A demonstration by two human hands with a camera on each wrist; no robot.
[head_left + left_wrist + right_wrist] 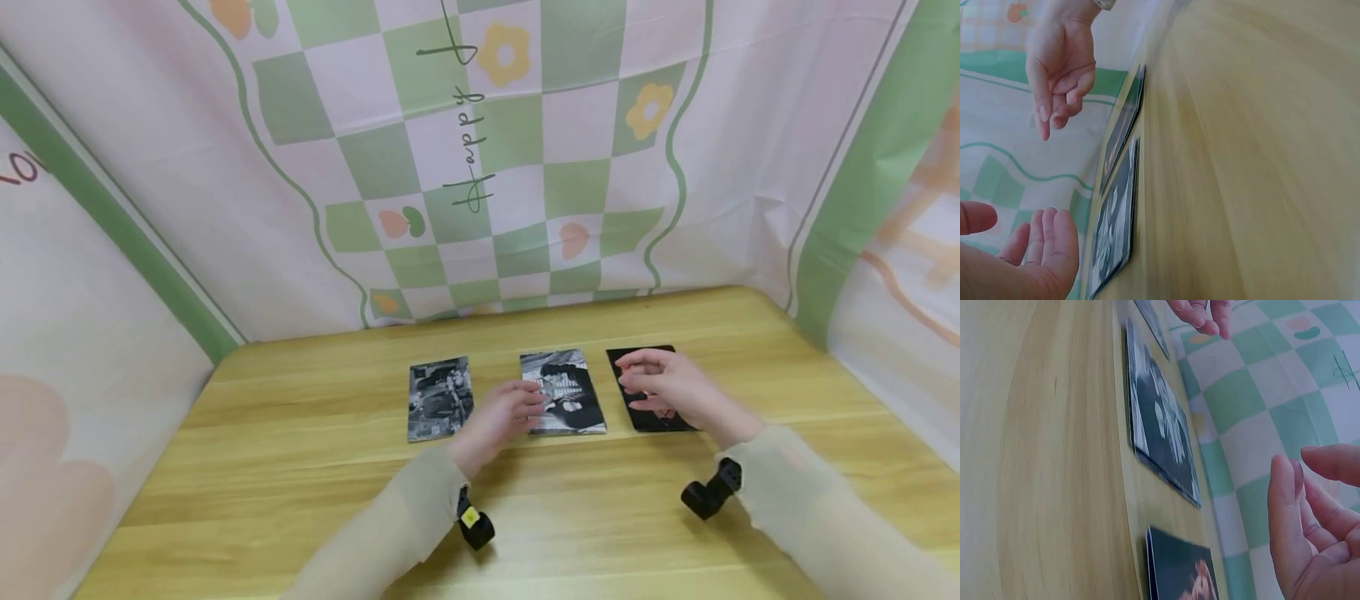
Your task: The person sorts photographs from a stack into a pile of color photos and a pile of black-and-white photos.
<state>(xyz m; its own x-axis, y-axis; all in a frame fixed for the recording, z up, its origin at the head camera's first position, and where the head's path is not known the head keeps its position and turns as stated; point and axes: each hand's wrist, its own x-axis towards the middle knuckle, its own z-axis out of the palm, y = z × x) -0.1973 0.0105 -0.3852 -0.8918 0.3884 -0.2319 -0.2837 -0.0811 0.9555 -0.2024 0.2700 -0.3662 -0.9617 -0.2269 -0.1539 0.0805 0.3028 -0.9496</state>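
Three flat picture cards, or thin stacks of them, lie in a row on the wooden table. The left one (438, 400) and the middle one (573, 396) carry black-and-white pictures; the right one (647, 418) is mostly black with a reddish figure. My left hand (501, 419) hovers by the near left side of the middle card, fingers loosely bent and holding nothing. Above the right card, partly covering it in the head view, is my right hand (675, 390). In the right wrist view, that right hand (1313, 544) has a gap between thumb and fingertips.
The wooden table (315, 467) runs back to a hanging cloth (517, 150) with green checks, flowers and lettering. More patterned cloth (90, 275) hangs along the left side and on the right. A small black camera (476, 521) sits at each wrist.
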